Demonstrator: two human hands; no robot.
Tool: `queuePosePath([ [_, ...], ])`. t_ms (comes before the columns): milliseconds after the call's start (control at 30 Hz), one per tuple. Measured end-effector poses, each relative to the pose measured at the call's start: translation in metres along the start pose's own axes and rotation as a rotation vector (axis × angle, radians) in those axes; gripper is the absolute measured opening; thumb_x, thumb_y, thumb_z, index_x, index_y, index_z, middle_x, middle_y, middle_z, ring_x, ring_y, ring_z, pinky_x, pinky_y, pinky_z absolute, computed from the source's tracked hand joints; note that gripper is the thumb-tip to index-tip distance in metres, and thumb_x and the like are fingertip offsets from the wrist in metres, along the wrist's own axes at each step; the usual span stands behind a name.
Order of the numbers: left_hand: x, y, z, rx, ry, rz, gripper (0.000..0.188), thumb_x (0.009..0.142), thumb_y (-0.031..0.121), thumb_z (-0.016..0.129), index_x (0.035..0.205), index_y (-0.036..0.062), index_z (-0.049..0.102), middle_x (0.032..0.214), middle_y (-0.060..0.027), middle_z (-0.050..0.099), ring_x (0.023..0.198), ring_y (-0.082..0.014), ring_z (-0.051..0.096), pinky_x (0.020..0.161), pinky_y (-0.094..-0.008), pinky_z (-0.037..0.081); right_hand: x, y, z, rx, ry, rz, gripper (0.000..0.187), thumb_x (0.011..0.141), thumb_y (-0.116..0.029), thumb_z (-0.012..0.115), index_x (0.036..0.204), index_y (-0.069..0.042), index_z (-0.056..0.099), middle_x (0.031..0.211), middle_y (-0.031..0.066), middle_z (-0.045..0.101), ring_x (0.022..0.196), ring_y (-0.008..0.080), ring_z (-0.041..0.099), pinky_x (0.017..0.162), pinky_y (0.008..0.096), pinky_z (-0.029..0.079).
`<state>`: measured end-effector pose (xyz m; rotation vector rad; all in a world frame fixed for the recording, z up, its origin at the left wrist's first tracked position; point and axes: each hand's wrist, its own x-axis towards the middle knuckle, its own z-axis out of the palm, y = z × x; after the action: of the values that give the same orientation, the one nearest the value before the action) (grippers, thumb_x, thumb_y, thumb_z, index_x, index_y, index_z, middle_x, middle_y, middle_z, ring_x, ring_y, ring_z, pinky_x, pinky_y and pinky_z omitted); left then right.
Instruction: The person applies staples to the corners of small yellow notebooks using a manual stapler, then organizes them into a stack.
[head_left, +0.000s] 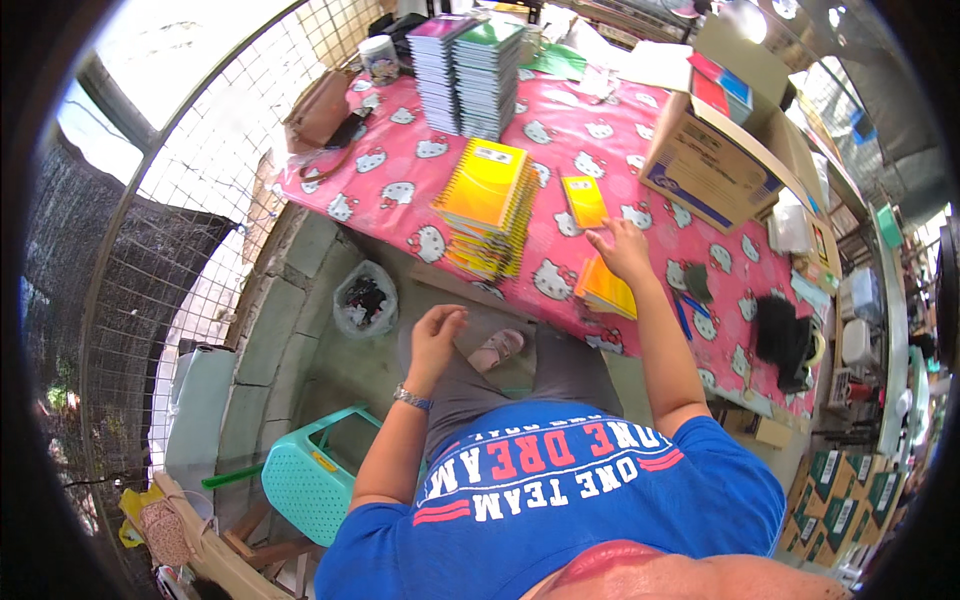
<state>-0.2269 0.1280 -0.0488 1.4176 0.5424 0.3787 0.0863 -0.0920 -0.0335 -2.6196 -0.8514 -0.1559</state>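
Observation:
My right hand [625,250] reaches over the table, fingers apart and holding nothing I can see. Just beyond its fingertips lies a small yellow notebook [585,202] on the pink tablecloth. Close below the same hand sits a low pile of small yellow-orange notebooks [608,290], partly covered by my wrist and forearm. My left hand [438,332] hovers above my lap, off the table, with its fingers curled in and nothing visible in them. To the left on the table, larger yellow spiral notebooks [487,185] are stacked unevenly near the front edge.
Tall notebook stacks [485,80] rise at the back. An open cardboard box [710,165] stands at the right, with blue pens [684,317] and a black cloth-like item [783,335] nearer. At left are a brown bag [318,112], a lined bin [365,300] and a turquoise stool [308,480].

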Motion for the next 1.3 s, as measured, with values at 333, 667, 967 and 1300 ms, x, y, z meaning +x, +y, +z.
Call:
queuePosePath([
  [333,0.171,0.046,-0.155,0.15,0.393,0.257,0.018,0.096,0.015,0.057,0.101,0.0001,0.066,0.091,-0.0056,0.069,0.082,-0.0122,0.064,0.072,-0.0258,0.051,0.02,-0.049,0.02,-0.39,-0.583,-0.057,0.065,0.08,-0.042,0.071,0.132,-0.008,0.051,0.139,0.0166,0.049,0.13,0.0319,0.046,0.112,0.0646,0.02],
  [667,0.483,0.054,-0.174,0.831,-0.01,0.516,0.026,0.088,0.018,0.062,0.106,0.0003,0.065,0.108,-0.019,0.066,0.104,-0.0364,0.061,0.091,-0.0416,0.048,-0.034,0.0,0.098,0.503,-0.372,0.165,0.064,0.089,-0.041,0.055,0.141,-0.007,0.043,0.143,0.025,0.043,0.135,0.0338,0.041,0.113,0.0653,0.013],
  [967,0.642,0.064,-0.136,1.021,-0.16,0.524,0.049,0.086,0.026,0.063,0.126,0.0001,0.052,0.125,-0.0224,0.054,0.118,-0.04,0.051,0.098,-0.047,0.044,-0.028,-0.059,0.061,-0.478,-0.513,-0.193,0.063,0.09,-0.041,0.051,0.141,-0.005,0.042,0.143,0.0282,0.042,0.136,0.038,0.039,0.114,0.0651,0.011],
  [1300,0.755,0.043,-0.108,1.457,-0.278,0.46,0.081,0.088,0.059,0.053,0.145,0.0047,0.035,0.155,-0.0144,0.03,0.146,-0.0315,0.022,0.116,-0.0497,0.023,-0.028,-0.066,0.058,-0.724,-0.444,-0.284,0.062,0.092,-0.041,0.046,0.141,-0.003,0.041,0.143,0.0317,0.04,0.137,0.0428,0.036,0.115,0.0649,0.009],
])
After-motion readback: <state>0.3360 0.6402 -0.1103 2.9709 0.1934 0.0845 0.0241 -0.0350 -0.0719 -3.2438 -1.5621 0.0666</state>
